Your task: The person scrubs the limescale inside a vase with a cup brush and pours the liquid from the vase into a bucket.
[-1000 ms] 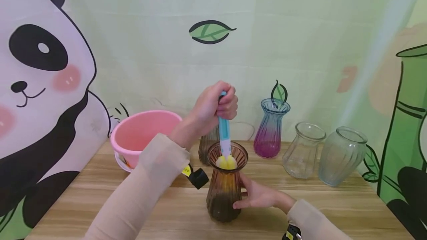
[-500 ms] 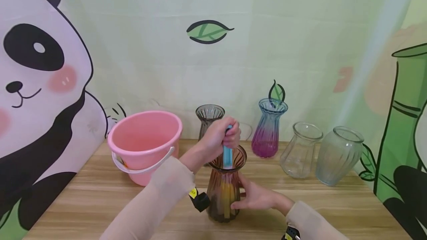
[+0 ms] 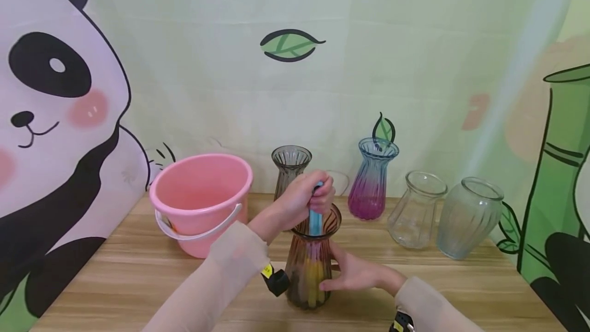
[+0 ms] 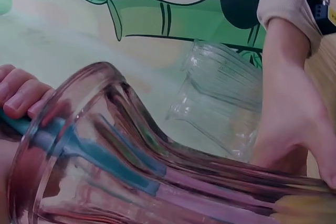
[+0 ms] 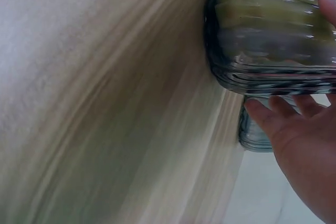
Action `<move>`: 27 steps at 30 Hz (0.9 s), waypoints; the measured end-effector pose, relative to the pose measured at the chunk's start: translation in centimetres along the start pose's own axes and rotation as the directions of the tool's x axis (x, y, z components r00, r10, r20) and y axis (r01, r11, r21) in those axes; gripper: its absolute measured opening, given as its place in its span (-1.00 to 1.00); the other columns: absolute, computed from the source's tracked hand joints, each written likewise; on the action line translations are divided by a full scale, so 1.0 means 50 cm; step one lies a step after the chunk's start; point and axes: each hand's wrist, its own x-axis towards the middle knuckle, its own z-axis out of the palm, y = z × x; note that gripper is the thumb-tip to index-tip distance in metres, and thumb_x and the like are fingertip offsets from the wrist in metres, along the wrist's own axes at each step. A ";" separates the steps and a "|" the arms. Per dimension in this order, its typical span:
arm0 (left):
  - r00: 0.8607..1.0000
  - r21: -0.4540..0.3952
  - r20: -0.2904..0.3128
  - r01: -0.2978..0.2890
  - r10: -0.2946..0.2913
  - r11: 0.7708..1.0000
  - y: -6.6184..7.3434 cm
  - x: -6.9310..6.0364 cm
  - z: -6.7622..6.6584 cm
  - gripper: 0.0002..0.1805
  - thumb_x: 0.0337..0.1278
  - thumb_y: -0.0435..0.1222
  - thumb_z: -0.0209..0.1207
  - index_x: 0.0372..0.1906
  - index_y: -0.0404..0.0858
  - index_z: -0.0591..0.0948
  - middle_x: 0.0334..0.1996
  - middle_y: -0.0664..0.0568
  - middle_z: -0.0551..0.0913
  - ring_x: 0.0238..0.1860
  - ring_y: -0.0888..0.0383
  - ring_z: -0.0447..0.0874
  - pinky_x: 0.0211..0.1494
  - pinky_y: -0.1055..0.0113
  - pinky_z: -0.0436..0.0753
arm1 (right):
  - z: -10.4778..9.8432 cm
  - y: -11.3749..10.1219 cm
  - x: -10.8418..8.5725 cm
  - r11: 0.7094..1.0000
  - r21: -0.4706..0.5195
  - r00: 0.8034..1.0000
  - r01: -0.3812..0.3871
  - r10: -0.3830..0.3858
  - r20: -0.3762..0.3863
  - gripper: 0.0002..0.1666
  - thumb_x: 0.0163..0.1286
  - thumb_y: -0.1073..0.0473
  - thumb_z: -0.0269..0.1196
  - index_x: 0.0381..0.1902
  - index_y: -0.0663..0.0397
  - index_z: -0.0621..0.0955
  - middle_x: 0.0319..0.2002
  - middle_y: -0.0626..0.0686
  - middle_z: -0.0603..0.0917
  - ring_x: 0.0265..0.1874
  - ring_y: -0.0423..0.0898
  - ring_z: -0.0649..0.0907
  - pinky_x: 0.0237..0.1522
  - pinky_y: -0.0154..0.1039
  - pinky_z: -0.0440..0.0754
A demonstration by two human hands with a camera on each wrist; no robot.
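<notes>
An amber-brown ribbed glass vase point(image 3: 301, 265) stands upright on the wooden table. The left hand point(image 3: 306, 196) curls round the blue handle point(image 3: 315, 223) of a brush, low over the vase's mouth; the brush's yellow sponge head point(image 3: 315, 281) is inside, near the bottom. Round the lower right side of the vase, the right hand point(image 3: 357, 269) grips with thumb in front and fingers behind. In the left wrist view the blue and pink handle point(image 4: 115, 166) shows through the glass. The right wrist view shows the vase's base point(image 5: 273, 35) with the right hand point(image 5: 310, 145) against it.
At the left is a pink bucket point(image 3: 198, 219) with a white handle. Behind the brown vase stands a grey vase point(image 3: 288, 168). Further right are a blue-purple vase point(image 3: 370, 183), a clear vase point(image 3: 415, 219) and a rounded bluish one point(image 3: 467, 219).
The left hand has moved down, taking the brush's sponge head from the vase's mouth to near its bottom; it rose hardly at all since. The right hand has kept its grip.
</notes>
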 end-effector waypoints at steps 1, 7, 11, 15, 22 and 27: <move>1.000 -0.004 0.002 -0.006 0.006 1.000 0.000 0.000 0.000 -0.58 0.29 -0.29 -0.34 -0.75 -0.14 0.13 -0.83 0.19 0.12 -0.76 0.27 0.03 -0.58 0.42 0.09 | 0.000 0.000 0.000 1.000 0.000 1.000 -0.002 0.002 -0.006 -0.03 0.15 0.14 0.31 0.34 0.21 0.00 0.28 0.24 0.23 0.30 0.16 0.24 0.23 -0.05 0.34; 0.999 -0.034 -0.003 -0.042 0.042 0.999 0.008 0.002 0.006 -0.56 0.31 -0.29 -0.35 -0.76 -0.12 0.13 -0.84 0.19 0.13 -0.78 0.28 0.03 -0.60 0.41 0.07 | -0.001 0.006 0.000 0.998 0.032 0.998 -0.047 0.049 -0.046 0.03 0.10 0.15 0.35 0.35 0.20 -0.02 0.28 0.23 0.26 0.30 0.12 0.25 0.25 -0.04 0.31; 0.997 -0.029 -0.027 -0.068 0.068 0.997 0.045 0.007 0.017 -0.54 0.31 -0.31 -0.35 -0.78 -0.13 0.13 -0.85 0.18 0.12 -0.79 0.28 0.02 -0.62 0.41 0.05 | -0.001 0.004 0.002 0.997 0.037 0.996 -0.063 0.065 -0.057 0.04 0.10 0.13 0.35 0.35 0.19 -0.04 0.25 0.20 0.31 0.28 0.10 0.30 0.23 -0.07 0.34; 0.995 0.018 -0.020 -0.097 0.097 0.995 0.105 0.016 0.036 -0.55 0.28 -0.33 -0.33 -0.79 -0.14 0.12 -0.85 0.17 0.10 -0.79 0.27 -0.01 -0.63 0.41 0.03 | 0.003 0.000 0.004 0.996 0.048 0.995 -0.071 0.074 -0.063 0.04 0.09 0.12 0.36 0.34 0.20 -0.02 0.23 0.21 0.31 0.25 0.12 0.33 0.20 -0.06 0.39; 0.992 0.082 -0.014 -0.127 0.128 0.989 0.178 0.021 0.061 -0.58 0.24 -0.33 -0.31 -0.78 -0.17 0.11 -0.85 0.16 0.09 -0.79 0.25 -0.03 -0.64 0.41 0.02 | 0.009 0.000 0.008 0.994 0.068 0.995 -0.084 0.088 -0.056 0.09 0.08 0.14 0.37 0.37 0.12 -0.07 0.30 0.19 0.23 0.29 0.13 0.28 0.20 -0.03 0.38; 0.988 0.047 -0.037 -0.150 0.152 0.988 0.173 0.017 0.054 -0.58 0.23 -0.35 -0.32 -0.79 -0.15 0.11 -0.86 0.17 0.09 -0.79 0.26 -0.03 -0.64 0.41 0.00 | 0.013 -0.001 0.008 0.994 0.066 0.994 -0.084 0.088 -0.061 0.09 0.08 0.14 0.37 0.37 0.10 -0.07 0.28 0.19 0.24 0.28 0.12 0.29 0.19 -0.05 0.39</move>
